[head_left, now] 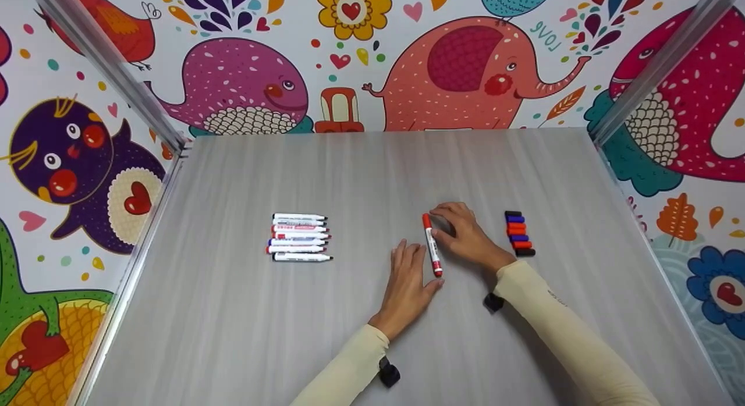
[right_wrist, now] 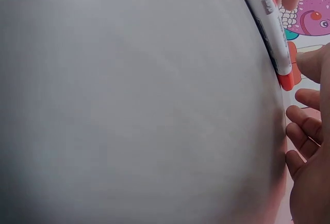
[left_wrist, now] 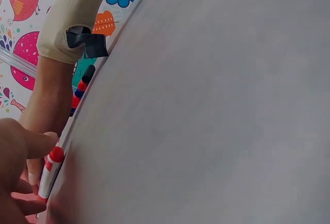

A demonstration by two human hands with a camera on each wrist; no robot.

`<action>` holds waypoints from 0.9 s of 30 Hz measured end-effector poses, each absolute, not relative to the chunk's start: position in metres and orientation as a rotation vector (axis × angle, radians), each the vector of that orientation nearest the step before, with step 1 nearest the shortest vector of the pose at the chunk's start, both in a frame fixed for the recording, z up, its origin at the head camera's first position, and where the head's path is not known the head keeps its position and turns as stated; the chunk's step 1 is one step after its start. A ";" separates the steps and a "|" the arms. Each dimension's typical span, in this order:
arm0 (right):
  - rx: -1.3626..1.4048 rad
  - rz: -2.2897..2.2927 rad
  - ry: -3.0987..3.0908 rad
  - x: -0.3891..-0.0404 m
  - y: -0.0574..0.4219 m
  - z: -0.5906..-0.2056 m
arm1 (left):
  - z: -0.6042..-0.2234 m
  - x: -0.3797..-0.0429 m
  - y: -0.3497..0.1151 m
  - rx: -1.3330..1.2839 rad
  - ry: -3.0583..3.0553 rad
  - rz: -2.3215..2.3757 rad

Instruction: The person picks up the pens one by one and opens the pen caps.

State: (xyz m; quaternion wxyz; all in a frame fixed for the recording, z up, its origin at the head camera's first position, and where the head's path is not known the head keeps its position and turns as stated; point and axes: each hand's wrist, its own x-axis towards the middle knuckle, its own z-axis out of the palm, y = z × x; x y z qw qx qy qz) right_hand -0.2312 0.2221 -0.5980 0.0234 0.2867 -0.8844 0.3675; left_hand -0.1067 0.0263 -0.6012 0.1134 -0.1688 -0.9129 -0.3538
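A white whiteboard marker with red ends (head_left: 432,246) lies lengthwise on the table between the two hands. The left hand (head_left: 406,278) is beside its near end, fingers spread and extended, thumb close to the red tip. At the marker's far end is the right hand (head_left: 465,234), its fingers loosely bent. In the right wrist view a gap shows between the right thumb (right_wrist: 309,64) and the marker (right_wrist: 268,26). The left wrist view shows the marker (left_wrist: 50,172) beyond the left thumb.
A row of several uncapped white markers (head_left: 300,243) lies side by side on the left of the table. Several black, blue and red caps (head_left: 517,228) form a column to the right, near the right forearm. Printed cartoon walls (head_left: 349,57) border the table (head_left: 233,319).
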 end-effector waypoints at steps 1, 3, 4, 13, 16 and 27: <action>0.895 1.126 -2.732 -0.232 0.222 -0.598 | -0.601 -0.107 0.027 -0.489 -2.684 -1.025; 0.911 1.104 -2.724 -0.233 0.221 -0.599 | -0.601 -0.107 0.029 -0.476 -2.692 -1.009; 0.917 1.093 -2.720 -0.233 0.220 -0.599 | -0.601 -0.107 0.030 -0.470 -2.691 -1.010; 0.967 1.049 -2.659 -0.239 0.214 -0.602 | -0.603 -0.107 0.034 -0.436 -2.698 -0.988; 0.972 1.047 -2.640 -0.239 0.213 -0.603 | -0.604 -0.108 0.035 -0.436 -2.703 -0.975; 0.960 1.024 -2.673 -0.240 0.209 -0.603 | -0.605 -0.111 0.034 -0.457 -2.707 -0.932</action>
